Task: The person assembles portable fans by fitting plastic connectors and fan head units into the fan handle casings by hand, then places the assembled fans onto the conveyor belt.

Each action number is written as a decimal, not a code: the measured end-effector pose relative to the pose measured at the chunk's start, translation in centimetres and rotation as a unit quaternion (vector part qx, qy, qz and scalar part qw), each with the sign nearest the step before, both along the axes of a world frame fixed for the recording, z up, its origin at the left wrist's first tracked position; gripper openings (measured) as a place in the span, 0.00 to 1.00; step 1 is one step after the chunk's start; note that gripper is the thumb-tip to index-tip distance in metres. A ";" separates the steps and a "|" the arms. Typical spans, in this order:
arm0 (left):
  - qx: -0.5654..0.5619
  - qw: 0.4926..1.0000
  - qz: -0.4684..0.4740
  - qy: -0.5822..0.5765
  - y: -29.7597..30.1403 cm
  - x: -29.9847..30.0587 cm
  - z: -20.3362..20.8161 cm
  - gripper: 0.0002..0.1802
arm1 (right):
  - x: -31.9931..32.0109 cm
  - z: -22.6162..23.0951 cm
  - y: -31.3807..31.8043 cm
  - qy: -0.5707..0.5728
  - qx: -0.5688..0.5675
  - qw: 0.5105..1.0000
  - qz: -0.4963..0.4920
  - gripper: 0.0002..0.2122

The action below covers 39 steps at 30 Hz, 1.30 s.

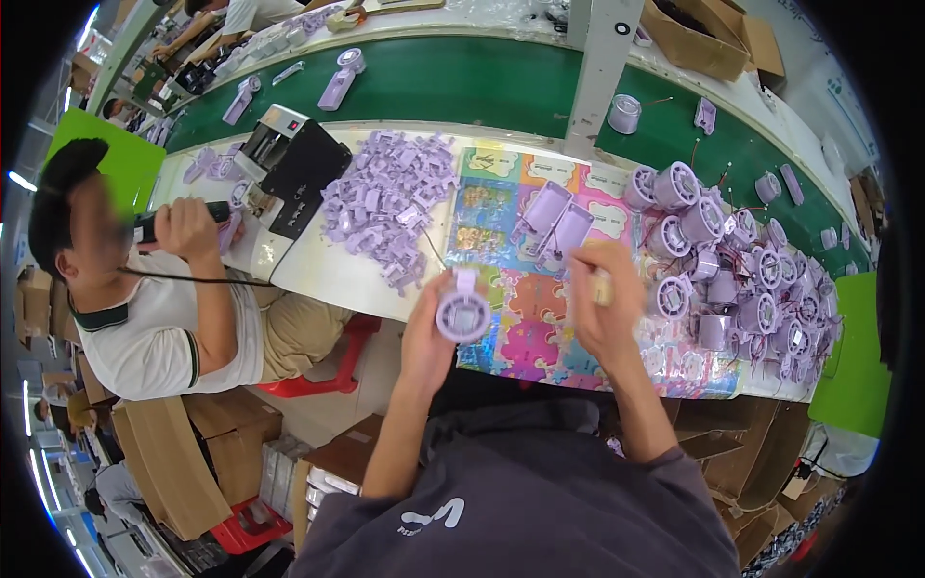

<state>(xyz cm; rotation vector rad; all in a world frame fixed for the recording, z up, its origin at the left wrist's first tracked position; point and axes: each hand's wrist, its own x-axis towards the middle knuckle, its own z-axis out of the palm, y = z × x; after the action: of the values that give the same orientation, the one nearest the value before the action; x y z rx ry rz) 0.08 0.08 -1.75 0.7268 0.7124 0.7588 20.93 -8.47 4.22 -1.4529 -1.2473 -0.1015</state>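
Close in front of me, my left hand is closed on a round lilac fan housing with a ringed face and a small lilac bracket at its top. A thin wire sticks up beside the bracket. To the right, my right hand is curled and smeared by motion. In its fingers is a small yellowish thing, too blurred to name. Just beyond that hand, two lilac half shells lie side by side on a colourful puzzle-patterned mat.
A heap of small lilac brackets covers the table at left, beside a black machine. Many wired lilac fan housings are piled at right. Behind runs a green conveyor with a grey post. A co-worker sits at left.
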 end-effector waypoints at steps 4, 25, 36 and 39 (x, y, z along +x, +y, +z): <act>-0.047 0.992 -0.032 -0.111 -2.9 -3.5 -2.4 0.35 | -2.4 -1.2 10.6 -0.139 -0.082 0.970 0.181 0.06; 0.034 0.993 -0.015 0.112 -2.6 -1.3 -2.0 0.28 | -3.7 -7.6 17.5 -0.053 -0.254 0.931 0.257 0.09; 0.020 0.995 -0.028 0.095 -1.8 -1.5 -1.4 0.27 | -5.2 -6.9 17.7 -0.240 -0.210 0.937 0.145 0.07; 0.013 0.997 -0.022 0.075 -1.6 -1.6 -1.5 0.27 | -4.8 -6.9 17.8 -0.243 -0.187 0.940 0.147 0.06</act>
<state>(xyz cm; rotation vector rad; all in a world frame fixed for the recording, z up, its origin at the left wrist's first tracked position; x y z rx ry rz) -1.55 -1.51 -3.24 0.8272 0.8216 0.6797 16.16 9.34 -2.67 -1.5966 -1.9632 -0.0192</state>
